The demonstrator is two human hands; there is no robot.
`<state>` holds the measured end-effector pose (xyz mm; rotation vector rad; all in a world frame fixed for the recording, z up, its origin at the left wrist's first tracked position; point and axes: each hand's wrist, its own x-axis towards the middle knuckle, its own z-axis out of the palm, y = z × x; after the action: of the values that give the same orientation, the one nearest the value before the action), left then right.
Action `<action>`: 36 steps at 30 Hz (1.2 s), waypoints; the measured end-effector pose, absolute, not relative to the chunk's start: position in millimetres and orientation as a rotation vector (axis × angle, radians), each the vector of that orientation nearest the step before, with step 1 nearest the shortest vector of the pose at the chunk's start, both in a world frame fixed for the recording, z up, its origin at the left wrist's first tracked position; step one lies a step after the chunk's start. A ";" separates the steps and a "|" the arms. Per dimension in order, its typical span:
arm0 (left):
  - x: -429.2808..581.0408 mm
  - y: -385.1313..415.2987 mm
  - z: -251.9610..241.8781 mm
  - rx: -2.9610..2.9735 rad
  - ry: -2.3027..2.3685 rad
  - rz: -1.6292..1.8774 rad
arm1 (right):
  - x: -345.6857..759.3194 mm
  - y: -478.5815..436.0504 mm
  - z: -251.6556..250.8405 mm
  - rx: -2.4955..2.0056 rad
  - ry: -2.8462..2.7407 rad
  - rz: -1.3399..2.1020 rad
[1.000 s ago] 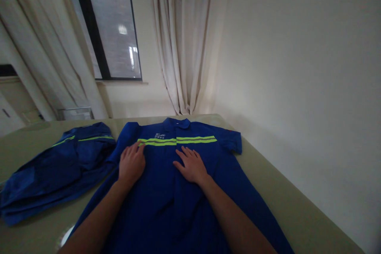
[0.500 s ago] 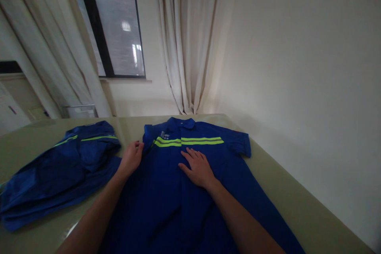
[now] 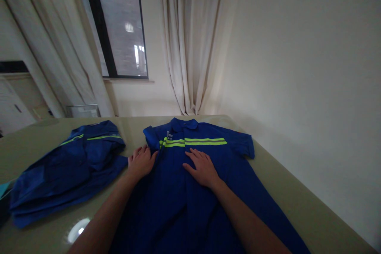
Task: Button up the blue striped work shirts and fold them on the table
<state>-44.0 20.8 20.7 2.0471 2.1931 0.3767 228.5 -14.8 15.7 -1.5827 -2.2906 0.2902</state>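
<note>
A blue work coverall or jacket (image 3: 175,182) lies spread face up, with a collar at the far end and a yellow-green reflective stripe across the chest. My right hand (image 3: 203,166) rests flat on its front, just below the stripe, fingers spread. At the garment's left edge, below the left sleeve (image 3: 152,138), is my left hand (image 3: 142,162), its thumb apart from the fingers and touching the cloth. That sleeve is bunched inward and covers part of the stripe's end. The right sleeve (image 3: 242,145) reaches out to the side. The garment's lower part runs out of view.
Another blue garment with reflective stripes (image 3: 71,170) lies folded on the left of the greenish table (image 3: 226,120). A teal-edged item (image 3: 4,188) shows at the far left. A wall (image 3: 312,87) borders the right side; curtains (image 3: 190,39) hang beyond the far edge.
My left hand has let go of the sleeve's edge and moved right and slightly nearer, its thumb now apart. The left sleeve is folded further inward. My right hand stays on the chest.
</note>
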 end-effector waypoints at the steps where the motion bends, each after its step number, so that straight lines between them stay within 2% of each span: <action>1: -42.5 21.9 23.0 2.027 2.151 0.404 | 228.5 -14.9 15.8 -1.584 -2.290 0.289; 11: -26.0 13.1 32.1 2.259 1.802 0.502 | 228.5 -14.9 17.3 -1.591 -2.297 0.287; 16: -20.2 17.5 32.3 2.344 1.687 0.766 | 228.6 -14.5 16.8 -1.602 -2.294 0.285; 20: -38.1 17.8 43.8 2.336 1.894 0.931 | 229.1 -14.0 15.7 -1.596 -2.300 0.288; 24: -83.4 5.5 75.0 2.132 2.446 1.401 | 229.5 -14.0 15.6 -1.603 -2.288 0.300; 26: -96.6 1.3 87.5 2.044 2.584 1.495 | 229.5 -14.2 16.6 -1.600 -2.291 0.302; 29: -84.5 3.3 85.1 2.221 2.362 1.143 | 229.3 -14.6 18.5 -1.607 -2.298 0.297; 33: -35.1 8.2 42.9 2.367 1.964 0.553 | 228.5 -15.4 18.9 -1.618 -2.322 0.289; 36: -14.1 5.1 15.5 2.354 1.937 0.460 | 227.0 -15.1 17.0 -1.663 -2.341 0.266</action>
<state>-14.1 5.1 15.5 2.3541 1.9375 0.4597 227.0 -15.1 17.0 -1.6628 -2.3407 0.2659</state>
